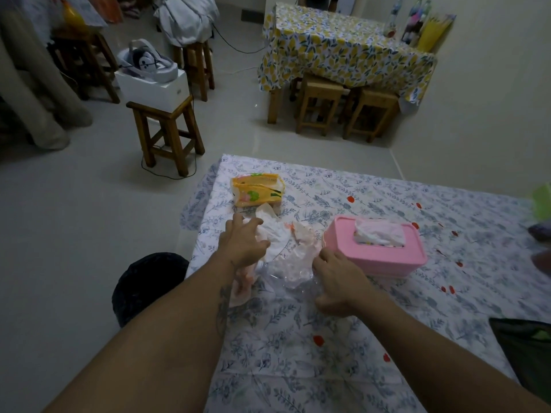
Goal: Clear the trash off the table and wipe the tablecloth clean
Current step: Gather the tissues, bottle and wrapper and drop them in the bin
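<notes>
A white tablecloth [328, 347] with blue flowers covers the near table. On it lies a heap of trash: crumpled white tissues [275, 231] and a crinkled clear plastic bag [293, 263]. My left hand [243, 241] lies on the tissues with its fingers curled over them. My right hand [340, 281] pinches the right edge of the plastic bag. A pink wipes box [384, 254] with a wipe poking out stands just right of the heap. An orange tissue pack [258, 189] lies behind the heap.
A black-lined trash bin [146, 287] stands on the floor by the table's left edge. A dark object [524, 350] lies at the table's right side. A wooden stool [167, 135] with a white box and a second table [343, 49] stand farther off.
</notes>
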`<state>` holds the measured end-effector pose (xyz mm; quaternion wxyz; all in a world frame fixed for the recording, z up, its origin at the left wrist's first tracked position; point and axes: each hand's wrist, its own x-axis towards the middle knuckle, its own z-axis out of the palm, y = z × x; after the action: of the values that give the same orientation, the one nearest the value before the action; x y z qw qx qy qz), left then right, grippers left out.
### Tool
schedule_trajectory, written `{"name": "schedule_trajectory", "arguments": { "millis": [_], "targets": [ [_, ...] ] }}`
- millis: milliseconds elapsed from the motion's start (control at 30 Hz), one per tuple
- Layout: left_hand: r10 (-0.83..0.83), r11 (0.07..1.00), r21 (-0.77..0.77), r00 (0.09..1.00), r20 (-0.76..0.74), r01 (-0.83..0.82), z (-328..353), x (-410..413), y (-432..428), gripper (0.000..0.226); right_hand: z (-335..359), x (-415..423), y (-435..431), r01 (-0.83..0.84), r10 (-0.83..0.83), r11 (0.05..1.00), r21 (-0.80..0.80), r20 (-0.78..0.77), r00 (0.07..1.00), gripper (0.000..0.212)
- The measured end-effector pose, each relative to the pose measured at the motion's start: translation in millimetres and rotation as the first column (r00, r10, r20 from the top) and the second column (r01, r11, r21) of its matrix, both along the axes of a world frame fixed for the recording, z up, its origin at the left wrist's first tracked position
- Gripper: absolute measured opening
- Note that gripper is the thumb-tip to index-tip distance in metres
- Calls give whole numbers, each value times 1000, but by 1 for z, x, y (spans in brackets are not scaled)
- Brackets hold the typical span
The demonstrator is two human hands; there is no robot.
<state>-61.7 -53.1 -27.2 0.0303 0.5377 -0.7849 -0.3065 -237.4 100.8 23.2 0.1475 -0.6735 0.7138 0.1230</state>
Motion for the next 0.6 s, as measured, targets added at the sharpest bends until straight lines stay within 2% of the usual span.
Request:
{"name": "schedule_trajectory", "arguments": {
  "millis": [100,167,233,300,367,433,600],
  "targets": [
    [-36,994,106,999,39,32,-9,-8,-13,74,-7,3,-12,-36,37,999,33,-9,999,61],
    [-68,992,112,994,80,59,-18,-9,-18,75,-14,7,-19,-60,59,997,49,19,998,60],
    [-89,994,73,993,81,83,-27,-7,-20,63,-19,11,-24,-39,34,997,66,73,997,55],
    [-93,996,15,995,36,92,-31,-3,-23,40,-21,14,-26,20,-31,996,88,116,993,58],
    [-127,991,-38,992,-7,126,-32,3,-26,23,-22,16,-27,73,-89,990,120,135,987,79],
    [-148,986,-78,989,-31,145,-31,13,-30,20,-22,16,-29,150,-175,977,153,168,970,96],
    [-41,993,-118,995,-95,30,-29,47,-41,30,-20,5,-35,275,-285,959,75,234,929,61]
  ]
}}
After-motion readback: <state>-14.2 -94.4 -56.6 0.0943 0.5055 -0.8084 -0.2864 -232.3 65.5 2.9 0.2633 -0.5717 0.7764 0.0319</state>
